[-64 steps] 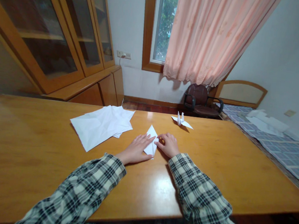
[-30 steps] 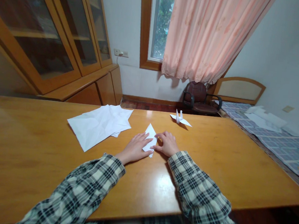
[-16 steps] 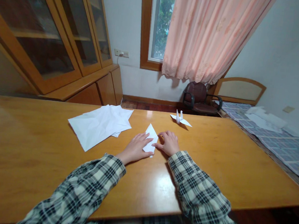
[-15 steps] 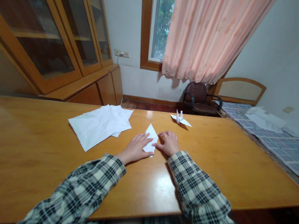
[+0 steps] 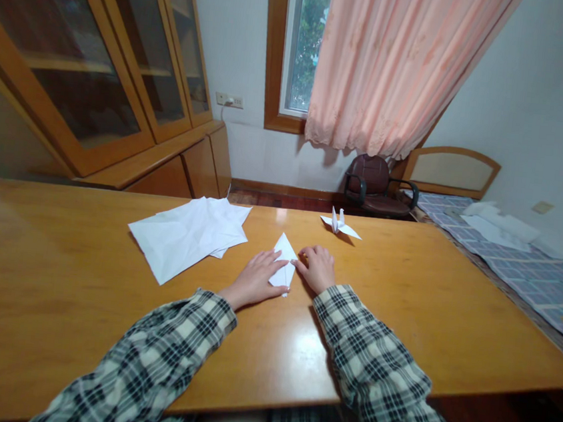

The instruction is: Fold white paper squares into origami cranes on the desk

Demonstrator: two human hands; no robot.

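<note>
A small white sheet of paper, folded into a kite shape (image 5: 282, 275), lies on the table with its point facing away from me. My left hand (image 5: 257, 277) rests across its left side, fingers spread over the paper and thumb near its lower tip. At the right edge, the thumb of my right hand (image 5: 319, 270) touches the paper near its right corner. The right fingers are bent and stand apart from the thumb. Beyond my right hand is a folded white paper crane (image 5: 339, 226) with its wings spread. Both palms are hidden.
Several creased white sheets (image 5: 183, 237) lie overlapping on the wooden table (image 5: 54, 268), left of my hands. Past the far edge are a brown armchair (image 5: 374, 187) and a pink curtain (image 5: 392, 68). A bed (image 5: 513, 255) stands at the right, a glass-fronted cabinet (image 5: 144, 129) at the left.
My right thumb has slid up along the right side of the folded paper, away from me. A flap there now lies flatter, with a crease line showing. My left hand has stayed put.
</note>
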